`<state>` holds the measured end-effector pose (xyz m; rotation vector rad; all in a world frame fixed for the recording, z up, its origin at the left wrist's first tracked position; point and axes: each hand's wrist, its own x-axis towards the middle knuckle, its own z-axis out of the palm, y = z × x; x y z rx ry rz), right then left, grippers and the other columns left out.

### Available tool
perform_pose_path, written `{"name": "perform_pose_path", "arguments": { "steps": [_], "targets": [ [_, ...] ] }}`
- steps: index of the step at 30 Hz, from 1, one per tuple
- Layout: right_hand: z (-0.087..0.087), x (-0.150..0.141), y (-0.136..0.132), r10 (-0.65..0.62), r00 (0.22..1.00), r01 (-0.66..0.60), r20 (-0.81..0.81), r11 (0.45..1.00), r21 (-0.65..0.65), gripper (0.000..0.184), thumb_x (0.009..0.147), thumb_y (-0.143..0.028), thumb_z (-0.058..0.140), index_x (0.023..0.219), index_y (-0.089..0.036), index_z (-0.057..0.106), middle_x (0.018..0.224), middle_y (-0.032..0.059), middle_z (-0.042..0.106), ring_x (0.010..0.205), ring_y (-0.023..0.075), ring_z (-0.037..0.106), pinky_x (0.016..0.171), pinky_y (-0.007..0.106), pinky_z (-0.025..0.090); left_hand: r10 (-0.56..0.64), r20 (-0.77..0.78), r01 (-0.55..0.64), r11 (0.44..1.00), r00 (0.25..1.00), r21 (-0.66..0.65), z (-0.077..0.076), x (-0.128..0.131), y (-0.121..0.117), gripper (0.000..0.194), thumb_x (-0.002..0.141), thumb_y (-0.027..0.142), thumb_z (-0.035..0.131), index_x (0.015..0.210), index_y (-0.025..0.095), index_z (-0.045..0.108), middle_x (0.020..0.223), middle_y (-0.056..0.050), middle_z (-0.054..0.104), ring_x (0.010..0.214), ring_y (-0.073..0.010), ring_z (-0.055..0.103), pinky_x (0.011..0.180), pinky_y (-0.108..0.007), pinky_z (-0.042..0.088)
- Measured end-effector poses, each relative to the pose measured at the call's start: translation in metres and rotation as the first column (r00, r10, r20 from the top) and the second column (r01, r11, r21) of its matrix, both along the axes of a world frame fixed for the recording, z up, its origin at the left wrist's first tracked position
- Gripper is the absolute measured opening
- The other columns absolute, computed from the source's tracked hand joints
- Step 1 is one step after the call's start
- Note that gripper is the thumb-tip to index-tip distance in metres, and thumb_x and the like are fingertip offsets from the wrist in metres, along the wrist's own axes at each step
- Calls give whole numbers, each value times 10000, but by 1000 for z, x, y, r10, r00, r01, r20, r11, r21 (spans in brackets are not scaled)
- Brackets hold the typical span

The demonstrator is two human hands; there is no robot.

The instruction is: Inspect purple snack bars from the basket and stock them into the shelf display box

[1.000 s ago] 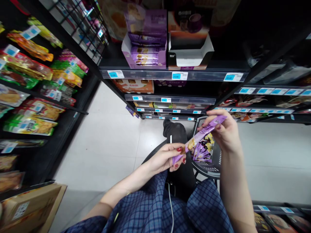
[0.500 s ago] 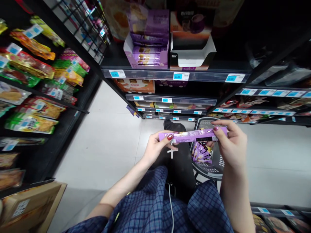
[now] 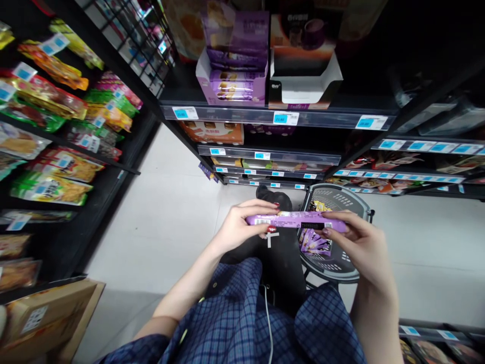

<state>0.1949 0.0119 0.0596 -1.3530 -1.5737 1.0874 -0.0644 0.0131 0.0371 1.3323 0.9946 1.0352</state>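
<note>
A long, slim purple snack packet (image 3: 291, 221) is stretched level between my two hands, above my lap. My left hand (image 3: 242, 225) pinches its left end between thumb and fingers, by the barcode. Its right end is gripped by my right hand (image 3: 361, 245), thumb in front and fingers behind. Printed text and a dark label strip face me. Below and behind the packet, several similar purple packets (image 3: 314, 242) lie fanned out on a round dark stool (image 3: 341, 199), with a yellow packet (image 3: 321, 206) near them.
Ahead, a black shelf holds a purple display box (image 3: 233, 83) with packets in it and an open dark-brown display box (image 3: 303, 81). Bagged snacks (image 3: 56, 172) hang on the left rack. A cardboard box (image 3: 49, 318) stands at lower left.
The packet has been turned so more of its printed side and the barcode show. Both hands have shifted their grip, and the right one sits slightly lower.
</note>
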Motion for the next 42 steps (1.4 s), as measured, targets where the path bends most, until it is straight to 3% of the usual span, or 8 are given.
{"name": "perform_pose_path", "arguments": {
  "steps": [7,13,19,25,29,31,37,42],
  "targets": [
    [-4,0,-1,86,992,-98,-89,986,-133,54,787,-256,668,813,-216,642,840,21,630,673,137,665,627,257,597,-47,36,51,994,998,-102,4,1,-1,166,754,128,663,880,188,752,1092,-93,656,760,-160,676,483,-229,600],
    [0,-1,0,184,969,-204,-164,972,-113,80,800,-175,643,791,-226,704,721,8,629,625,132,668,591,240,590,-10,129,24,994,992,-108,6,3,0,172,720,52,643,760,174,757,1042,-73,683,583,-102,659,442,-212,588],
    [1,-1,-5,144,964,-156,-223,987,-34,219,776,-86,639,793,-271,756,675,8,640,640,128,655,561,225,570,-35,182,68,982,983,-178,9,2,1,172,699,50,632,754,152,759,1008,-87,703,528,-96,641,421,-209,572],
    [-2,-3,-10,109,940,-119,-324,993,-12,139,811,-243,620,828,-236,757,766,44,626,627,148,631,557,291,550,-149,131,168,976,980,-141,14,-5,6,210,693,76,633,820,181,763,1149,-100,656,550,-78,627,393,-177,527],
    [0,-17,-12,-83,993,89,-87,994,71,61,714,-193,734,671,-230,708,687,12,575,646,134,548,543,265,451,-16,55,24,987,998,-157,15,3,5,32,665,173,725,657,142,731,1002,-102,691,520,-88,609,350,-176,503],
    [1,-25,-12,-135,991,136,-19,984,113,97,700,-187,745,649,-220,670,681,6,557,668,137,528,549,261,417,78,23,-74,983,997,-166,16,9,4,104,658,184,734,581,129,691,917,-89,696,483,-73,577,333,-171,491],
    [-4,-38,-11,-196,971,200,-137,980,18,315,707,-172,725,586,-200,436,729,-8,482,707,129,496,578,252,383,250,-62,-253,967,966,-43,15,16,0,140,608,182,770,559,132,649,903,-69,594,690,-135,606,312,-143,465],
    [-7,-38,-10,-244,941,224,-234,968,-109,299,703,-181,726,682,-211,429,786,-12,486,671,108,456,559,236,377,268,43,-259,954,962,-154,14,16,2,279,578,136,778,625,138,502,932,-44,591,617,-107,608,329,-166,494]
  ]
}}
